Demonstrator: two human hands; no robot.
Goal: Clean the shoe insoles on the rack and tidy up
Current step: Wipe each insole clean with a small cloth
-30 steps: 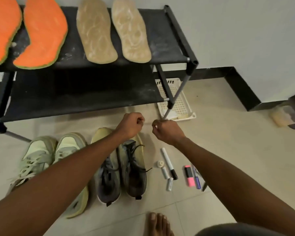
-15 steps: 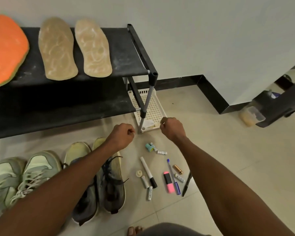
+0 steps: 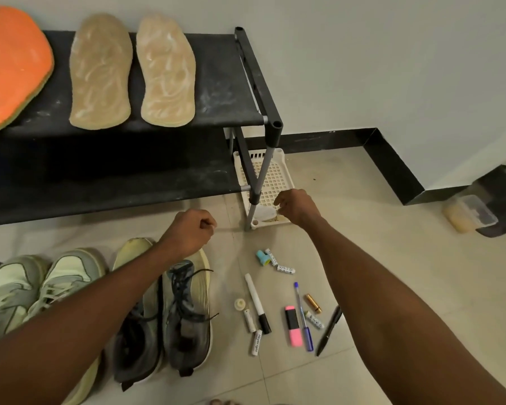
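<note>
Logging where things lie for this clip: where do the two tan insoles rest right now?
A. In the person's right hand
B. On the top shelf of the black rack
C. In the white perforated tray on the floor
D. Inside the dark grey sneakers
B: the two tan insoles lie flat side by side on the top shelf of the black rack, beside an orange insole.

the orange insole (image 3: 11, 68) runs off the left edge, far left of both hands; the pale green shoes (image 3: 32, 290) are cut there too and partly covered by the left forearm. the right hand (image 3: 297, 206) hides the near corner of the white basket (image 3: 275, 182); whether its curled fingers hold anything cannot be told; likewise the left hand (image 3: 190, 230). print on the small white tubes (image 3: 285, 269) below the right hand is too small to read.
</note>
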